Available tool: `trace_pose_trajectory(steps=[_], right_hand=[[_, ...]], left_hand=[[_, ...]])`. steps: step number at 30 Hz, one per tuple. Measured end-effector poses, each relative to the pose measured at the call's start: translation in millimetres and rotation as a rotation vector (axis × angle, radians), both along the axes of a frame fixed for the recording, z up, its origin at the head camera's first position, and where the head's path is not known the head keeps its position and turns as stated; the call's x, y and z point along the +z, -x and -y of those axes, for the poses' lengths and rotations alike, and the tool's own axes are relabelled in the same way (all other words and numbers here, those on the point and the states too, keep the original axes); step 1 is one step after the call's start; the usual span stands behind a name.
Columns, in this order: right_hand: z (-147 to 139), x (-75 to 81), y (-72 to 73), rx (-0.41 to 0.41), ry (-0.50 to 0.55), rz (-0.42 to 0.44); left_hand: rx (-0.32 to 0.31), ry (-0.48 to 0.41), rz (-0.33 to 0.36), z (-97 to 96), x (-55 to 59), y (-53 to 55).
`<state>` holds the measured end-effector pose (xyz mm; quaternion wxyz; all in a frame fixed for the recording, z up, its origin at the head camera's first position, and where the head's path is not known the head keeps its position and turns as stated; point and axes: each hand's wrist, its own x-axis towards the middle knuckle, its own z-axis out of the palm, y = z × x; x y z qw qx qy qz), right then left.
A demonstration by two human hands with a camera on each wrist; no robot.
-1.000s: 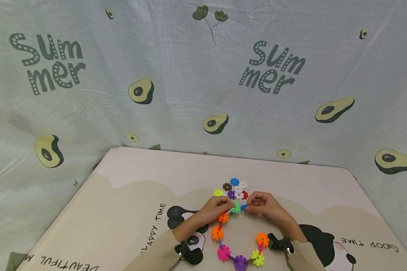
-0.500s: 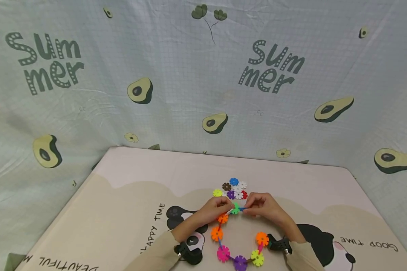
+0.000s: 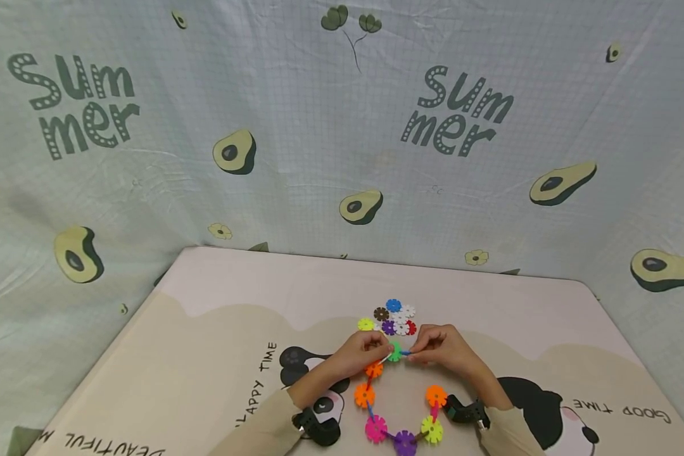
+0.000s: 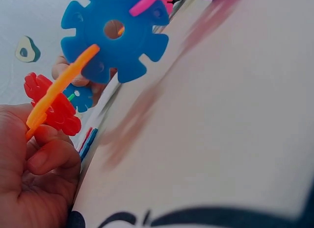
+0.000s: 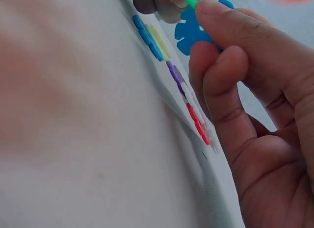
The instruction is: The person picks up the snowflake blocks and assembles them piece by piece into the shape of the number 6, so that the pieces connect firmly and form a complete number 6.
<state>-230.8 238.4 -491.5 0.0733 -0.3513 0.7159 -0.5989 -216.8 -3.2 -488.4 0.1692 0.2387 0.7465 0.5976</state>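
Cream, panda-printed tabletop [image 3: 222, 354]; on it, we note a curved chain [image 3: 405, 447] of flower-shaped, notched plastic discs. Reading the curve as a dial in the head view: bright green disc [image 3: 395, 352] at 12 o'clock, orange discs at 10, 9 and 3, hot-pink disc [image 3: 376, 429] between 7 and 8, purple disc at 6, yellow disc [image 3: 432, 430] between 4 and 5. Other discs stand edge-on between them as links.

Left hand [image 3: 363, 352], at 11 o'clock, pinches the chain just beside the green disc (whether on the green or its white neighbour, we cannot tell). Right hand [image 3: 446, 346], at 1 o'clock, grips a blue notched plastic disc [image 5: 185, 38] between thumb and fingers; the green rim meets it, seating in the slot unclear to us.

From the left wrist we see a red notched plastic disc [image 4: 53, 104] near the thumb and, towards 1 o'clock from it, a larger-looking blue link [image 4: 115, 32], an orange edge bridging the two.

Beyond 12 o'clock, near both hands, lies a loose cluster of blue, brown, white, yellow, purple and red plastic discs [image 3: 389, 327]. Black wrist device [image 3: 460, 410] sits just beside the orange disc at 3.
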Motion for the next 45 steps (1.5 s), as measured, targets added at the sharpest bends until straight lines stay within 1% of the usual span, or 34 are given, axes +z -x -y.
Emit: trace_pose_trajectory(steps=[3, 6, 10, 13, 22, 27, 32, 36, 42, 45], right_hand=[[1.0, 1.3, -0.9, 0.001, 0.011, -0.016], [2.0, 3.0, -1.2, 0.001, 0.024, -0.033], [2.3, 3.5, -0.7, 0.004, 0.038, -0.058], [2.6, 3.4, -0.8, 0.007, 0.048, -0.077], [3.8, 3.3, -3.9, -0.013, 0.056, -0.106], [4.7, 2.3, -4.5, -0.029, 0.068, -0.133], [6.0, 0.2, -1.2, -0.050, 0.070, -0.164], [7.5, 0.5, 1.4, -0.048, 0.065, -0.179], [8.6, 2.2, -1.0, -0.088, 0.057, -0.152], [9.7, 1.4, -2.1, -0.092, 0.035, -0.111]], left_hand=[[-0.006, -0.020, 0.000, 0.5, 0.2, -1.2], [-0.014, -0.038, 0.000, 2.5, 13.0, -6.5], [-0.015, -0.034, 0.010, 2.7, 11.9, -5.0], [-0.010, -0.023, 0.019, 0.7, -1.2, 1.1], [-0.001, -0.021, 0.013, 0.1, -0.7, -1.2], [0.001, -0.031, 0.031, -0.2, -0.2, -1.8], [0.005, -0.022, 0.024, -0.2, -0.6, 1.4], [0.015, -0.024, 0.013, -0.7, 0.6, 3.2], [-0.006, -0.031, 0.036, -2.0, 1.5, 3.1], [-0.004, -0.011, 0.054, -1.8, 1.0, 2.6]])
